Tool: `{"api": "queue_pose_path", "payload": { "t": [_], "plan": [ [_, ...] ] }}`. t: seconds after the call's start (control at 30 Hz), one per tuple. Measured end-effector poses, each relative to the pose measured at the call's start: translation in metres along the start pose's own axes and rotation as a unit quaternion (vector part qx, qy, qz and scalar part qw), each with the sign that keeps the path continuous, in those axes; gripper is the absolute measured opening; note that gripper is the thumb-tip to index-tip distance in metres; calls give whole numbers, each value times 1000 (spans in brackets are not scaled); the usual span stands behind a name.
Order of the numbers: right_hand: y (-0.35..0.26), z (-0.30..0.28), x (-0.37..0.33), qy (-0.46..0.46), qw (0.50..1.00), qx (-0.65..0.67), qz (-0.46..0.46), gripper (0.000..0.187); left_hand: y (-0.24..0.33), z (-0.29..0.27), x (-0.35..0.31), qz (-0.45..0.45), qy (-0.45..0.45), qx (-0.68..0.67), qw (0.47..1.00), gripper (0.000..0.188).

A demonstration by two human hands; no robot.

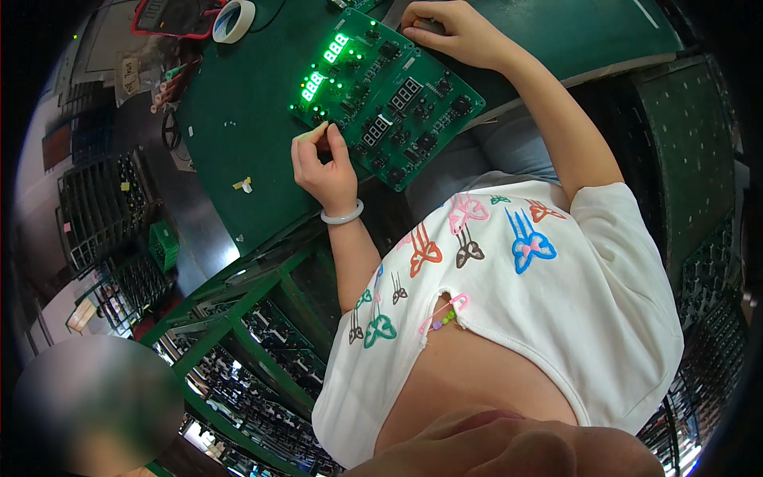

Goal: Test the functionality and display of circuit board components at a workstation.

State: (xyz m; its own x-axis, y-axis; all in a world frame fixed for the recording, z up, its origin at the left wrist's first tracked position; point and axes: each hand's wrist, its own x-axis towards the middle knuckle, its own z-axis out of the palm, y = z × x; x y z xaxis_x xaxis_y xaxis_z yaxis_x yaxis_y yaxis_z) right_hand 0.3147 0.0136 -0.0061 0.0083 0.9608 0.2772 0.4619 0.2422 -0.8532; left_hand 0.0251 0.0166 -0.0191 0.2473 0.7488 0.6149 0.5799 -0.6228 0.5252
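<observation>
A green circuit board [433, 119] lies at an angle on the green work surface, over its near edge. Two displays [324, 67] along its far left side glow green; the other two displays [389, 111] are unlit. My left hand [326, 167], with a pale bangle at the wrist, pinches thumb and forefinger together at the board's left edge. Its fingertips hide the small part they touch. Beside the far right edge of the board, my right hand [461, 36] has its fingers curled in toward the thumb. What lies between them is too hidden to name.
At the far left lie a roll of white tape [234, 21] and a red-rimmed meter [171, 17]. Small yellow and white scraps [243, 185] lie left of my left hand. Green-framed racks [238, 326] filled with boards stand lower left. Another person's blurred head [99, 405] is at lower left.
</observation>
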Motion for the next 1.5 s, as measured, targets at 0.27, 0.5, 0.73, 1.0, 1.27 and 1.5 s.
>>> {"api": "queue_pose_path", "payload": {
  "t": [0.27, 0.5, 0.73, 1.0, 1.27, 1.5],
  "plan": [
    [1, 3, 0, 7, 1000, 10, -14, 15, 0, 0, -1, -14, -8, 3, 1000, 7],
    [-1, -4, -1, -12, 999, 7, 34, 16, 2, -1, 1, -21, 7, 9, 1000, 6],
    [-8, 9, -13, -29, 998, 60, -16, 20, 9, 3, 4, -33, 29, 22, 999, 7],
    [-3, 24, -4, 9, 993, 103, -64, 19, 9, 3, 3, -28, 25, 15, 999, 7],
    [-1, 27, -5, -4, 993, 98, -67, 19, 7, 5, 2, -28, 21, 25, 999, 8],
    [-5, 26, -6, -9, 994, 75, -73, 21, 8, 4, 1, -18, 28, 28, 999, 7]
  ]
}}
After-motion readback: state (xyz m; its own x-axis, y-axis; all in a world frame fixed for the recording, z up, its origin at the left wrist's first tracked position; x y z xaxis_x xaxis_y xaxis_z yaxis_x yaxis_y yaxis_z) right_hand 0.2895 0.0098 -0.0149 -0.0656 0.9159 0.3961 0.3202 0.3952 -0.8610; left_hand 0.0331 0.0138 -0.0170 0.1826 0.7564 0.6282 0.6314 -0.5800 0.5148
